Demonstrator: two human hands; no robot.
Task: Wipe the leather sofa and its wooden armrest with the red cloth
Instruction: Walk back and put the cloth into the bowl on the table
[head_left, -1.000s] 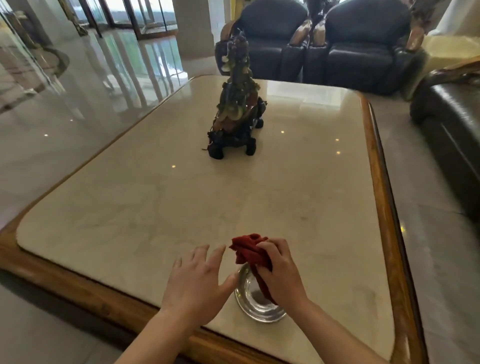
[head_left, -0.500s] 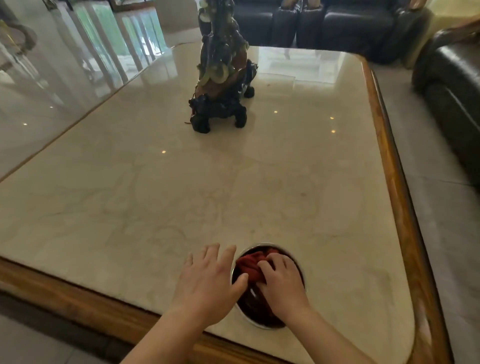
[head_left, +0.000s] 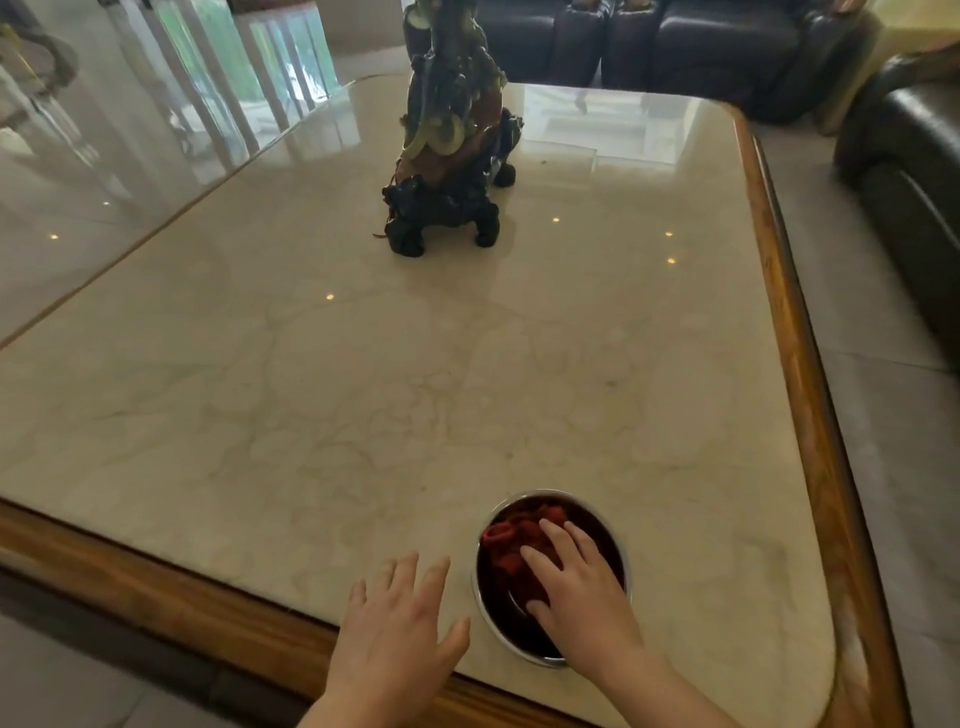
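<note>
two hands show at six o'clock: the right hand (head_left: 582, 592) presses into the red cloth (head_left: 511, 545) bunched inside a steel bowl (head_left: 545, 657), fingers apparently curled on it, while the left hand (head_left: 395, 634) hovers flat, fingers spread. the leather sofa (head_left: 914, 176) is cropped at three o'clock.

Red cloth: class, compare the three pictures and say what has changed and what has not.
The right hand has pushed the red cloth from above the rim down into the metal bowl. The left hand has come off the bowl's side. The bowl and the ornament stayed put.
</note>
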